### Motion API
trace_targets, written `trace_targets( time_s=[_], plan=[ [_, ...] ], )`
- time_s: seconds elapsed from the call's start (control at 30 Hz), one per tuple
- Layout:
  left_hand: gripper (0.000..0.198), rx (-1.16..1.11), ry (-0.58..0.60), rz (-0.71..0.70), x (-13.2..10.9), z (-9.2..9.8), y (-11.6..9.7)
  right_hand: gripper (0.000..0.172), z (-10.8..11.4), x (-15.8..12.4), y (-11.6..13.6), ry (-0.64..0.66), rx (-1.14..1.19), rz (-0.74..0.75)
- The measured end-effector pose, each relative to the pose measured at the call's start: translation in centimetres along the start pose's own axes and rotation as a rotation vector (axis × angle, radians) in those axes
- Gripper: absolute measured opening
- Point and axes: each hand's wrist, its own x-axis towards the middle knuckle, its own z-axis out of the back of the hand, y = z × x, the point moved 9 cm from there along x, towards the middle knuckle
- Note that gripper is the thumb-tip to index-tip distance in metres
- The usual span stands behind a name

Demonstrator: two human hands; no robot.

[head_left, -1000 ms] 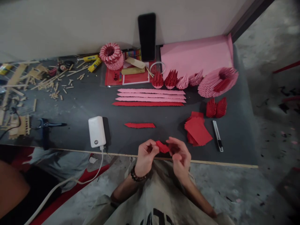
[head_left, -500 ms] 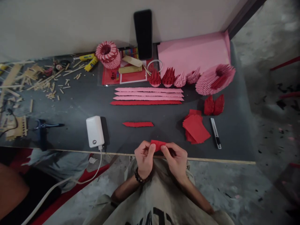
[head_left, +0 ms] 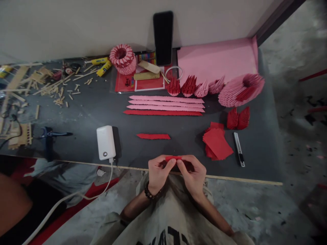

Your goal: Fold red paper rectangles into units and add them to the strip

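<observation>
Between both hands, near the table's front edge, is a small folded strip of red paper [head_left: 173,158]. My left hand [head_left: 158,172] pinches its left end and my right hand [head_left: 191,173] pinches its right end, with the thumbs close together at the middle. Beyond them lies a short red row of folded paper pieces [head_left: 153,136]. Farther back are one long red row [head_left: 163,112] and several long pink rows [head_left: 166,102]. To the right sits a stack of red paper slips [head_left: 217,142], with a box cutter [head_left: 239,149] beside it.
A white power bank [head_left: 106,143] with a cable stands left. Behind are pink paper [head_left: 217,56], folded-paper pieces [head_left: 241,89], a pink-and-red paper vase [head_left: 123,59] and an upright phone [head_left: 163,37]. Wood scraps [head_left: 51,86] cover the far left. A person's arm [head_left: 12,207] shows at lower left.
The red paper in my hands has gone from a wider flat piece to a narrow strip, and my thumbs have come closer together. The view has shifted slightly.
</observation>
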Motion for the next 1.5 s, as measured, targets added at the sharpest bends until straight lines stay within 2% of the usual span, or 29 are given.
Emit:
trace_targets(
  time_s=[0.13,0.2,0.37,0.53,0.7,0.87,1.0,1.07,1.17,1.27,1.4,1.5],
  plan=[
    [0.019,-0.096,-0.007,0.019,0.2,0.0,0.4,0.009,0.1,0.3,0.4,-0.031,0.004,0.061],
    [0.023,-0.105,-0.007,0.017,0.3,-0.1,0.4,0.008,0.3,0.4,1.1,-0.056,-0.019,0.14],
    [0.024,-0.083,0.003,0.012,0.9,0.0,0.2,0.026,0.5,0.1,2.2,-0.101,-0.075,0.32],
    [0.029,-0.132,0.035,0.047,1.3,-0.1,0.4,0.049,0.1,-0.9,2.3,-0.012,-0.185,0.536],
    [0.034,-0.142,0.069,0.077,1.3,0.0,0.5,0.046,0.0,-1.7,2.9,0.047,-0.312,0.693],
    [0.032,-0.114,0.068,0.103,1.1,0.5,0.9,0.046,-0.1,-1.8,2.7,0.067,-0.365,0.66],
    [0.029,-0.066,0.067,0.086,1.0,0.6,0.7,0.05,-0.3,-1.8,2.8,0.1,-0.296,0.636],
    [0.029,-0.006,0.05,0.016,1.0,0.8,-0.1,0.043,-0.2,-1.0,2.6,0.106,-0.225,0.522],
    [0.028,0.105,0.001,-0.111,0.8,1.0,-1.5,0.02,-0.1,0.5,1.9,0.096,-0.118,0.277],
    [0.026,0.211,-0.004,-0.196,0.6,0.8,-2.4,0.002,-0.3,1.3,1.8,0.122,-0.082,0.181],
    [0.022,0.35,-0.014,-0.325,0.2,0.3,-3.3,0.008,-0.7,1.3,1.1,0.162,-0.053,0.096],
    [0.023,0.367,-0.025,-0.365,0.0,0.1,-3.3,0.01,-0.6,1.0,1.0,0.135,-0.048,0.086]
  ],
)
